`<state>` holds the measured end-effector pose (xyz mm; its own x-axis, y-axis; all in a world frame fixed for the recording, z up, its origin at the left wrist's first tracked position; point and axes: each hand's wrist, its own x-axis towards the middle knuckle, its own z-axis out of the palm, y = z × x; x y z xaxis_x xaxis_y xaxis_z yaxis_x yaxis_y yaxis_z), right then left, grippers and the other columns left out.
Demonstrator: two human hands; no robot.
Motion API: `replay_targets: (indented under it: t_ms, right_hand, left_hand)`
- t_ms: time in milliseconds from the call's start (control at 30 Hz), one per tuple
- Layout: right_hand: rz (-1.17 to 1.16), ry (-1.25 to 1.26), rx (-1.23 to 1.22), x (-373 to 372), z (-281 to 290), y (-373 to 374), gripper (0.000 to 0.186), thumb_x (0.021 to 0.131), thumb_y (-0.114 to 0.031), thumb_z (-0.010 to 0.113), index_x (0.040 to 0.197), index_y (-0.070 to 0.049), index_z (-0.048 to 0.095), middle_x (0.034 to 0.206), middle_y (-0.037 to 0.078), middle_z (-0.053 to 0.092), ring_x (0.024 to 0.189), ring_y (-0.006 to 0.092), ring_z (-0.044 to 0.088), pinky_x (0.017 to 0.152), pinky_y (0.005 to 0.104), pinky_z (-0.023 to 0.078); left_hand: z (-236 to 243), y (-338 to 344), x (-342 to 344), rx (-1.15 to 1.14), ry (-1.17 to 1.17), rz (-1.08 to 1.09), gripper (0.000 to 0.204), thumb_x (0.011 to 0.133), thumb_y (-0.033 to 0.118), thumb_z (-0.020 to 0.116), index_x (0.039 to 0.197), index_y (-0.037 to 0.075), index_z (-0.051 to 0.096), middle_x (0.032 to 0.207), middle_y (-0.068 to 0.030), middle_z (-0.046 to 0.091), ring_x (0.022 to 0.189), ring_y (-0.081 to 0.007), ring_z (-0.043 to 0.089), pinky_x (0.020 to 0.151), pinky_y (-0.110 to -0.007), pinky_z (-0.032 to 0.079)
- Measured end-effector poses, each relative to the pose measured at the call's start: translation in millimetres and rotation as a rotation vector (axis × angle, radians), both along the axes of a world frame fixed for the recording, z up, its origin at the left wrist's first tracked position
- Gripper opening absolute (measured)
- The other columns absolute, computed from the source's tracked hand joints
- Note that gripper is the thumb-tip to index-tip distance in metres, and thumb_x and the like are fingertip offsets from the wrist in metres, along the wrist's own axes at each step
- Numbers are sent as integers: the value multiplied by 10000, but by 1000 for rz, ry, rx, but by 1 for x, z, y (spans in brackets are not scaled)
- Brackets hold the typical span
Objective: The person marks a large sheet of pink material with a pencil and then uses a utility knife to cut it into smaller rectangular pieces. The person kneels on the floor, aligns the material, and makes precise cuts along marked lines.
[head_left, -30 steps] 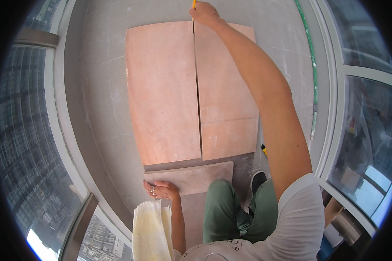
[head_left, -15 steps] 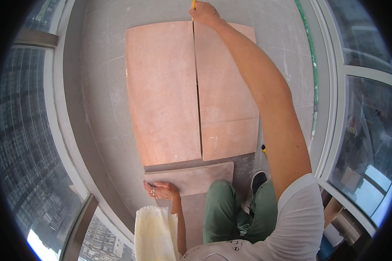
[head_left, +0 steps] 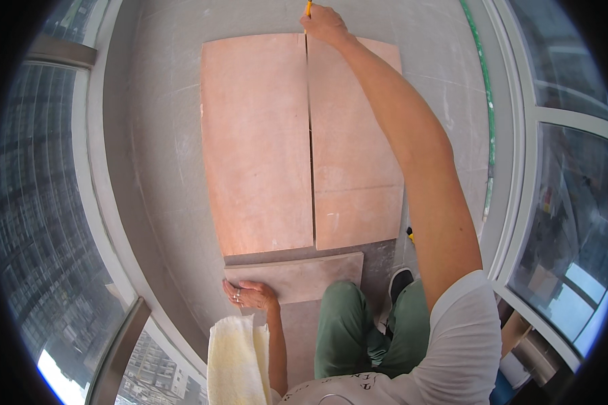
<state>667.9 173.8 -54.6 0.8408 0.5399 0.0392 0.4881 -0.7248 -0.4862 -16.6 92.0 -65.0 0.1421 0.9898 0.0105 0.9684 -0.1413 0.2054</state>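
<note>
Two pale pinkish wooden boards lie flat side by side on the floor: a left board (head_left: 257, 148) and a right board (head_left: 358, 148), with a thin dark gap between them. At the far end of that gap my right hand (head_left: 325, 25) is closed around a thin yellow pencil (head_left: 309, 9). The pencil's lower end is at the far edge of the boards. Close to me, my left hand (head_left: 251, 295) rests on the left end of a narrow board (head_left: 311, 275), fingers extended and a ring on one of them. This narrow board lies crosswise before the near edges of the other two.
A small yellow-and-black tool (head_left: 410, 234) lies on the floor right of the boards, near my shoe (head_left: 401, 281). A pale yellow towel (head_left: 238, 358) hangs by my left arm. Window frames flank both sides; a green strip (head_left: 484, 81) runs along the right floor edge.
The view has shifted slightly, so the far ends of the boards sit a little further right. My right hand stays at the far end of the gap with the pencil; my left hand stays put.
</note>
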Motion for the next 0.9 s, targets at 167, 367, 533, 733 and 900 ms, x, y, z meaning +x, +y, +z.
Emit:
replay_targets:
  t_ms: [167,367,533,733,900]
  right_hand:
    - [-146,-32,84,5,16,-18,302,891,-201,550,1018,47,665,946,296,689,904,449,678,814,522,560]
    - [-127,176,534,-86,56,-117,171,937,-155,614,1069,-47,616,870,20,621,853,95,596,785,270,497]
    - [-75,335,623,-201,126,-200,175,1024,-155,545,1133,-17,543,1038,100,636,921,158,630,834,303,520]
    - [310,-68,905,-289,299,-265,220,1022,-167,521,1223,-98,465,1012,116,594,726,150,598,696,252,494]
    - [409,-631,849,-324,376,-290,448,1034,-412,496,1474,-349,437,846,-70,456,588,24,423,606,225,347]
  left_hand:
    - [-2,1,4,-31,-21,-30,512,1017,286,366,1415,-28,436,1439,-206,486,1356,-357,418,1168,-478,233]
    - [2,-4,8,-66,-49,-34,512,1016,286,367,1417,-24,436,1439,-208,487,1356,-361,416,1169,-478,235]
    - [5,-5,8,-71,-39,-40,512,1014,285,369,1419,-21,436,1438,-209,487,1356,-363,415,1170,-477,236]
    - [-1,-5,-5,-8,48,56,512,1013,285,370,1421,-17,436,1437,-211,487,1356,-367,414,1171,-476,238]
    - [-8,-4,-2,70,25,35,512,1007,277,387,1423,-18,435,1436,-202,497,1355,-362,418,1174,-467,235]
